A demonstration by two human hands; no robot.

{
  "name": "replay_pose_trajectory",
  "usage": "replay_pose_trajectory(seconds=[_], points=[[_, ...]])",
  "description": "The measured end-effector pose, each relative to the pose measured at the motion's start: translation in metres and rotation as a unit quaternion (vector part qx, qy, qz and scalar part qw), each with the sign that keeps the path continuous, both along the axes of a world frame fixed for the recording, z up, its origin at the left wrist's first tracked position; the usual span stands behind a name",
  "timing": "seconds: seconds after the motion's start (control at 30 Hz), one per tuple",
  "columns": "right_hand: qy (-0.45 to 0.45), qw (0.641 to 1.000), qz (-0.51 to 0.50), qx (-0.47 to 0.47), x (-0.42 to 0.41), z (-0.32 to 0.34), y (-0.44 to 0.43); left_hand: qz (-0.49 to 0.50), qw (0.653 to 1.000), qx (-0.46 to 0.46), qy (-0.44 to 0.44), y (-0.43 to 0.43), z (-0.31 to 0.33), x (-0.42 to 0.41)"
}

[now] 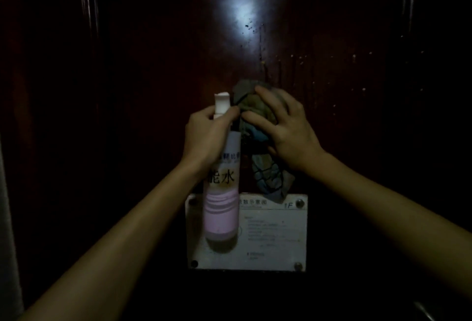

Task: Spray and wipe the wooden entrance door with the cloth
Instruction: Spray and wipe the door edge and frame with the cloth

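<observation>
The dark wooden door (153, 52) fills the view, with wet droplets and streaks on its upper right part. My left hand (207, 136) grips a pink and white spray bottle (222, 205) by the neck, its white nozzle pointing up. My right hand (283, 126) presses a crumpled grey-green cloth (268, 175) flat against the door, fingers spread over it. The cloth's lower end hangs down below my palm. The two hands sit side by side, almost touching.
A white plastic notice plate (275, 234) with printed text is screwed to the door just below the hands; the bottle's base overlaps its left side. A metal handle (424, 310) shows at the bottom right. A pale frame edge (7, 218) runs down the far left.
</observation>
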State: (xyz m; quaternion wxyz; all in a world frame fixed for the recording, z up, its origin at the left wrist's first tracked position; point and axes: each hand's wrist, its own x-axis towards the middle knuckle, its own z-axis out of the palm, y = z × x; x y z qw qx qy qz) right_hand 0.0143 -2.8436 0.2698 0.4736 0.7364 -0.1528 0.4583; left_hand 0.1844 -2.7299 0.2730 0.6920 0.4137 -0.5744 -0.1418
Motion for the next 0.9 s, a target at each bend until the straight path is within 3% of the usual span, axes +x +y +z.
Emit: replay_pose_trajectory(seconds=[0.2, 0.37, 0.47, 0.73, 0.9], points=[[-0.031, 0.993, -0.048, 0.100, -0.011, -0.051, 0.015, 0.042, 0.999, -0.010, 0.027, 0.001, -0.034, -0.031], [0.057, 0.982, -0.078, 0.162, -0.032, -0.056, 0.031, 0.074, 0.996, -0.014, 0.037, 0.001, -0.047, -0.039], [0.092, 0.976, -0.099, 0.168, -0.044, -0.057, 0.036, 0.067, 0.997, 0.000, 0.036, 0.005, -0.052, -0.041], [0.056, 0.976, -0.086, 0.194, -0.046, -0.102, 0.039, 0.046, 0.994, 0.037, 0.088, 0.015, -0.076, -0.032], [0.059, 0.985, -0.084, 0.140, -0.046, -0.098, 0.038, 0.048, 0.998, 0.021, 0.035, 0.020, -0.068, -0.027]])
